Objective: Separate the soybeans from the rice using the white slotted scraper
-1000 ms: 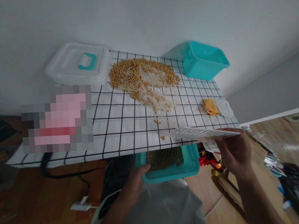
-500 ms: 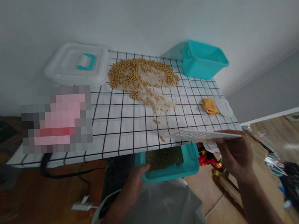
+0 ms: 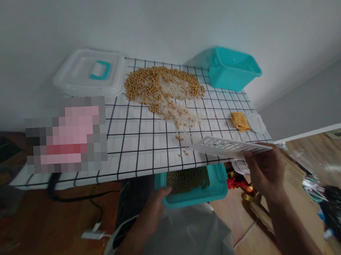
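Right hand (image 3: 264,172) is pinching slotted scraper (image 3: 227,152), left hand (image 3: 156,206) clasping bin (image 3: 197,202) already holding mung beans (image 3: 187,180) — soybeans (image 3: 139,85), rice (image 3: 174,90) are remaining on worktop (image 3: 120,145).

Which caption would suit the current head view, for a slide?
Right hand holds a white slotted board near loose tan beans; left hand grips a turquoise container of dark beans.
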A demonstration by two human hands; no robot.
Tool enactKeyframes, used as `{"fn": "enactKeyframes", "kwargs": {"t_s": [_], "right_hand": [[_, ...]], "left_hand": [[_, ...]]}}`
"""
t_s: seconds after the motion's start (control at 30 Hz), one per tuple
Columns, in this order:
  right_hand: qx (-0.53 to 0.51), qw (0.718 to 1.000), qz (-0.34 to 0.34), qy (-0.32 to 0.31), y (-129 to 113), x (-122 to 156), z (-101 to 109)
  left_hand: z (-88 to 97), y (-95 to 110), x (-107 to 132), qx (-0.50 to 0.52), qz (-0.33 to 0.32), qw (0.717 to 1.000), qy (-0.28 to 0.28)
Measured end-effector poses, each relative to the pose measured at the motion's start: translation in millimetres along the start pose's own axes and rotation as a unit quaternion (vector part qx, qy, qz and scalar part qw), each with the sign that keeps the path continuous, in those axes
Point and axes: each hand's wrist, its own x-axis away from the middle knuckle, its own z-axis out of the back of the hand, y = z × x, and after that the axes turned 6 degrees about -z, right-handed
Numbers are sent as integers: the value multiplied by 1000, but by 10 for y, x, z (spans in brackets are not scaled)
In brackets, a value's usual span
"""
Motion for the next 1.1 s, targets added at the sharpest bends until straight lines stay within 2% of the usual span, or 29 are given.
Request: {"fn": "enactKeyframes", "kwargs": {"t_s": [0.2, 0.43, 0.53, 0.67, 0.8, 0.97, 1.03, 1.1], "right_hand": [[0, 1000, 17, -6, -50, -18, -84], [11, 1000, 7, 0, -27, 24, -32], [19, 1000, 1, -4, -11, 45, -33], [7, 1000, 6, -10, -46, 42, -98], [-24, 998, -1, -51, -136, 36, -137], [-65, 989, -11, -131, -248, 63, -54], [-61, 991, -5, -118, -251, 51, -33], [-37, 997, 12, -62, -222, 7, -46]], "left_hand": [[-85, 60, 8, -17, -7, 1000, -5], [-39, 56, 75, -62, -39, 997, 11], [-15, 54, 103, -83, -76, 993, 24], [-79, 88, 74, -72, -77, 994, 12], [-134, 103, 33, -36, -40, 999, 3], [-73, 55, 11, -25, -28, 999, 13], [-64, 61, 5, -28, -24, 999, 19], [-69, 88, 3, -24, -20, 999, 14]]}}
